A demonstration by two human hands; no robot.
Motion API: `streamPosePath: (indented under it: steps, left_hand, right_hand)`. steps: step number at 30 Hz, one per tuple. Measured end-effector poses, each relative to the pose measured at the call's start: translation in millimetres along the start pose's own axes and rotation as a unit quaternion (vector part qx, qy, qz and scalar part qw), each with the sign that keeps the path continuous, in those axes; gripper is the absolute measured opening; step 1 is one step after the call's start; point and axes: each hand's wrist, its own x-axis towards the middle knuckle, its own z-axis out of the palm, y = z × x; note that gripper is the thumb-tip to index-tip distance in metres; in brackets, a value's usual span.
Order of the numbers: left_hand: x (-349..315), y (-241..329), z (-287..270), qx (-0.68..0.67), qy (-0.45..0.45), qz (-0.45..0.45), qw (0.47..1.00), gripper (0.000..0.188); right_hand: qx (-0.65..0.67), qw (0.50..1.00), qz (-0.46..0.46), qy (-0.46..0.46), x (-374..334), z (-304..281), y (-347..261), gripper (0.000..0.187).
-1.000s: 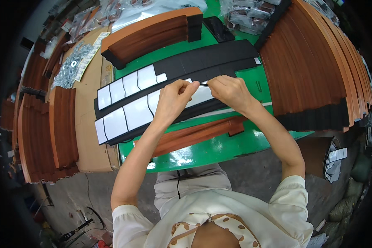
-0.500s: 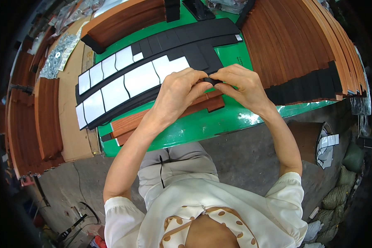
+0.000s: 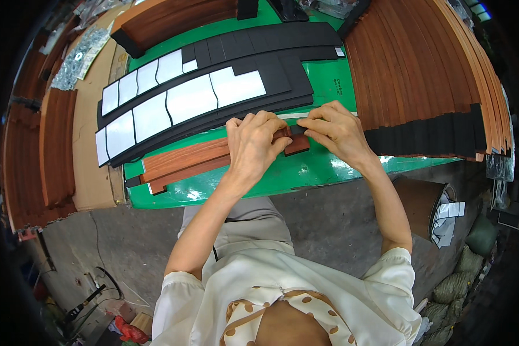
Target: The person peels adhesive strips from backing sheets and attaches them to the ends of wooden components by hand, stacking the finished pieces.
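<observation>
A reddish-brown wooden strip (image 3: 184, 158) with stepped ends lies along the near edge of the green tabletop. My left hand (image 3: 252, 144) is closed over its right part, thumb and fingers curled at the strip. A small black piece (image 3: 297, 130) sits at the strip's right end. My right hand (image 3: 339, 132) pinches this piece from the right, fingertips bent and close together. Just beyond my hands lie flat black sheets (image 3: 279, 75), partly covered with white backing pieces (image 3: 190, 99). My fingers hide part of the contact between the black piece and the wood.
Stacked wooden slats with black ends (image 3: 415, 75) fill the right side of the green table (image 3: 323, 164). Another curved wooden piece (image 3: 179, 26) stands at the back. Cardboard (image 3: 95, 144) and more slats (image 3: 57, 144) lie left. A brown bin (image 3: 419, 202) stands on the floor.
Both hands have come down and nearer, from holding the black piece together above the table to the wooden strip's right end. My left hand has shifted onto the strip.
</observation>
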Motion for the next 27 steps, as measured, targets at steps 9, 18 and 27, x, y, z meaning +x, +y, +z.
streamPosePath:
  steps: [9, 18, 27]
  left_hand:
    - [1.4, 2.4, 4.6, 0.007, 0.02, -0.013, 1.0, 0.023]
    - [1.6, 2.8, 4.8, 0.004, 0.024, -0.011, 1.0, 0.024]
    - [0.4, 2.3, 5.6, 0.012, 0.033, -0.006, 0.999, 0.024]
  right_hand:
    - [0.022, 1.0, -0.004, -0.003, 1.7, 2.4, 3.8, 0.023]
    - [0.011, 1.0, -0.01, 0.005, 1.5, 6.5, 5.9, 0.023]
    - [0.006, 1.0, -0.014, 0.014, 1.9, 8.7, 5.0, 0.024]
